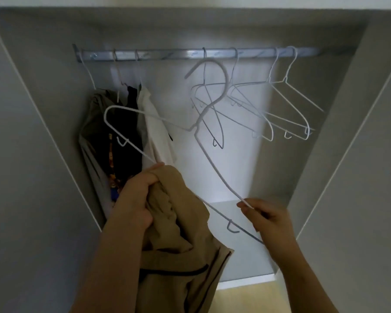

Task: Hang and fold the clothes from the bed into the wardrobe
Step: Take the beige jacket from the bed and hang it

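Fabric looks soft and floppy, so the left hand [133, 199] bunches the tan garment [174, 222] near its top while the right hand [266, 219] pinches the thin wire hanger [200, 122] by one arm.

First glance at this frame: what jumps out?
The big white hanger is held up mid-frame, off the rail, with one arm pinched by the right hand. Next comes the bunched tan garment, gripped by the left hand at bottom centre. Behind them, empty hangers fill the rail's right half and hung clothes crowd its left.
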A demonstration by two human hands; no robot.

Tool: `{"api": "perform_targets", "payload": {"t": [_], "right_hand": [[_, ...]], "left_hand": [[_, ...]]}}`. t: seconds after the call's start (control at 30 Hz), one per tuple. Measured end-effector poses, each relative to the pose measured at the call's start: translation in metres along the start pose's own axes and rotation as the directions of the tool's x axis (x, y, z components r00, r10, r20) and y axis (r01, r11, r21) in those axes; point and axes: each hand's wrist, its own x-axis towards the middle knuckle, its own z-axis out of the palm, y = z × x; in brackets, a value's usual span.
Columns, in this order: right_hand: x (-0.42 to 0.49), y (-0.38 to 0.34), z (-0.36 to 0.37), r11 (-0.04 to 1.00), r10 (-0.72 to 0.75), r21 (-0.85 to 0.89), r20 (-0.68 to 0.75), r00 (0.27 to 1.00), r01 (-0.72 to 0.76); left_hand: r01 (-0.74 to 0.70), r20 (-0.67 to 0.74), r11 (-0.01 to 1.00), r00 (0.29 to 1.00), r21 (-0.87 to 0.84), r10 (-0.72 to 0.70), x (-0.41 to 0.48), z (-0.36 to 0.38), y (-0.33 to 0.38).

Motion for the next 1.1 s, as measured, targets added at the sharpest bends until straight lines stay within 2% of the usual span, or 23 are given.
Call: {"api": "perform_targets", "payload": {"t": [0.07,0.17,0.33,0.43,0.5,0.67,0.73,0.8,0.83,0.93,0.97,1.03,1.1], "right_hand": [[-0.01,-0.005,-0.013,0.995,-0.043,-0.086,0.039,0.998,0.046],[-0.02,-0.011,-0.036,0.976,-0.058,-0.199,0.124,0.991,0.083],[-0.045,-0.007,-0.081,0.935,-0.012,-0.347,0.171,0.985,0.072],[-0.061,0.004,-0.101,0.849,0.126,-0.528,0.189,0.974,-0.008],[-0.073,0.006,-0.106,0.811,0.215,-0.581,0.189,0.958,-0.067],[-0.1,-0.016,-0.093,0.939,0.195,-0.332,0.283,0.939,-0.095],[-0.109,-0.026,-0.093,0.979,0.164,-0.165,0.273,0.948,-0.122],[-0.116,-0.032,-0.101,0.99,0.141,0.003,0.093,0.986,-0.142],[-0.12,-0.033,-0.108,0.993,0.115,0.031,0.001,0.993,-0.115],[-0.132,-0.03,-0.133,0.999,0.043,-0.002,-0.134,0.99,-0.044],[-0.134,-0.028,-0.141,0.999,0.043,-0.004,-0.171,0.984,-0.045],[-0.139,-0.022,-0.159,0.998,0.069,0.011,-0.244,0.967,-0.068],[-0.142,-0.018,-0.174,0.994,0.105,0.033,-0.298,0.949,-0.1]], "left_hand": [[0.007,-0.002,0.999,1.0,-0.053,-0.007,-0.007,0.001,-0.002],[-0.064,0.008,0.994,0.998,-0.086,0.065,-0.018,0.004,-0.009],[-0.145,0.165,0.983,0.973,-0.109,0.162,-0.046,0.021,-0.033],[-0.186,0.205,0.982,0.962,-0.001,0.183,-0.066,0.034,-0.052],[-0.219,0.243,0.971,0.951,0.094,0.191,-0.082,0.043,-0.065],[-0.272,0.308,0.902,0.936,0.335,0.168,-0.121,0.072,-0.094],[-0.288,0.311,0.868,0.936,0.405,0.166,-0.132,0.08,-0.104],[-0.311,0.307,0.83,0.935,0.463,0.179,-0.138,0.087,-0.111],[-0.305,0.293,0.824,0.939,0.477,0.178,-0.14,0.089,-0.113],[-0.195,0.197,0.859,0.974,0.474,0.113,-0.138,0.094,-0.112],[-0.171,0.175,0.843,0.98,0.51,0.093,-0.133,0.094,-0.109],[-0.18,0.172,0.77,0.981,0.612,0.092,-0.125,0.097,-0.104],[-0.259,0.213,0.612,0.966,0.748,0.149,-0.118,0.102,-0.099]]}}
